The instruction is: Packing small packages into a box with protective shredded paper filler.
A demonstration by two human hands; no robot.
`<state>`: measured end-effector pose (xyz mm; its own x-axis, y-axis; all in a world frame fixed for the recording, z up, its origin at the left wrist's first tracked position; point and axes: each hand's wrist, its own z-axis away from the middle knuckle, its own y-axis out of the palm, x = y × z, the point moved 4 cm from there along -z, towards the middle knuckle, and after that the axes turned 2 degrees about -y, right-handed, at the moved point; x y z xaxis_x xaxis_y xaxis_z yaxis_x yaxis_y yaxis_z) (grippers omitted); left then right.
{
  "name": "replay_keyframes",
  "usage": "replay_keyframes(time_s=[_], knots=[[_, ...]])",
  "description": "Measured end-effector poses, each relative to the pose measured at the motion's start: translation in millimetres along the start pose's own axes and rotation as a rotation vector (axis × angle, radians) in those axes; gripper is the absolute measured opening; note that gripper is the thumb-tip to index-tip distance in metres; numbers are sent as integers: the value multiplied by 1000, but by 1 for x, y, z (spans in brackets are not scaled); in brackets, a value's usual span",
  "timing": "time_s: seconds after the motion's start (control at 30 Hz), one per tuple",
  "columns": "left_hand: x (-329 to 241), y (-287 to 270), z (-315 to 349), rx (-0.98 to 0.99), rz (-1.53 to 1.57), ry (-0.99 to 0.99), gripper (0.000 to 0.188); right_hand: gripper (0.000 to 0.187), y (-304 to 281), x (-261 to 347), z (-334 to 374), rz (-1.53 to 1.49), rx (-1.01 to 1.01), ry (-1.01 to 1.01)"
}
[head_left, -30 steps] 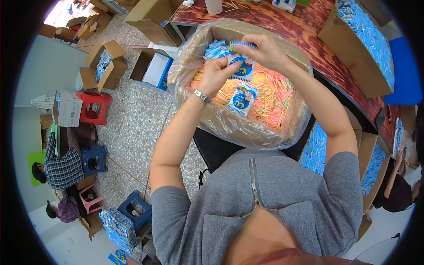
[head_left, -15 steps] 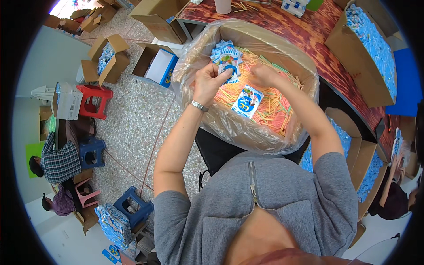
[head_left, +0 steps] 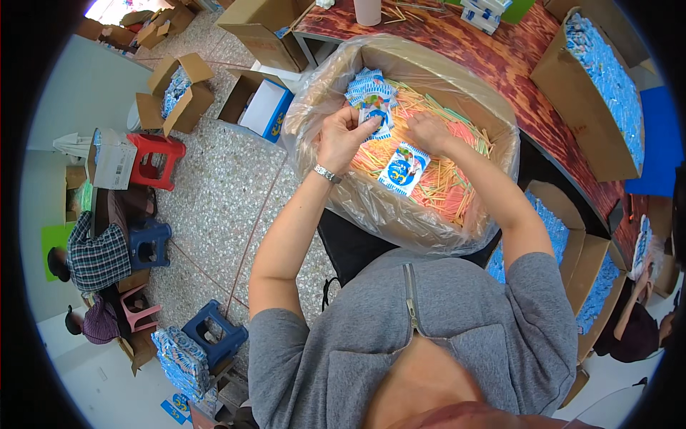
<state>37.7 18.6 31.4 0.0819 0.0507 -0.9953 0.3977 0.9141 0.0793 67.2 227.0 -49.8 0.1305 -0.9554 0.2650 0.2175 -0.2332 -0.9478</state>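
Between the thumb and fingers of my left hand is a small white-and-blue packet, held over the far left part of a large box lined with clear plastic. More packets of the same kind lie just beyond it. Thin pastel sticks, pink, yellow, orange and green, fill the box. My right hand is down at the sticks, its fingers bent together; whatever they grip is hidden. Nearer me, another packet lies flat on the sticks, apart from both hands.
Beyond the box stands a red-brown patterned table with a pale cup. Cartons of blue packets stand at the right. On the speckled floor at the left are an open carton, a red stool and blue stools. Other people sit farther off.
My right hand has opened out somewhat from a tighter fist and lies lower over the sticks. The left hand keeps its packet in nearly the same place. The whole view has shifted slightly.
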Motion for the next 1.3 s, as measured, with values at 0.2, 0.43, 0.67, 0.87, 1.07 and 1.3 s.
replay_keyframes(time_s=[0.2, 0.43, 0.67, 0.87, 1.07, 1.3], knots=[[-8, 2, 7, 1, -80, -2, 17, 27, -53, -7, 11, -276, -91, -65], [-10, 9, -9, -163, -237, 111, 20, 23, -72, 12, 50, -1532, 367, -82], [-23, 48, -5, -293, -471, 370, 26, 26, -64, 57, 64, -1705, 480, -36], [-11, 40, 2, -205, -350, 278, 23, 30, -59, 51, 71, -1452, 464, 6], [-31, 21, 21, -235, -449, 425, 25, 28, -203, 75, 98, -621, -34, -260], [-47, 31, 30, -239, -572, 643, 25, 46, -215, 87, 68, -191, -20, -476]])
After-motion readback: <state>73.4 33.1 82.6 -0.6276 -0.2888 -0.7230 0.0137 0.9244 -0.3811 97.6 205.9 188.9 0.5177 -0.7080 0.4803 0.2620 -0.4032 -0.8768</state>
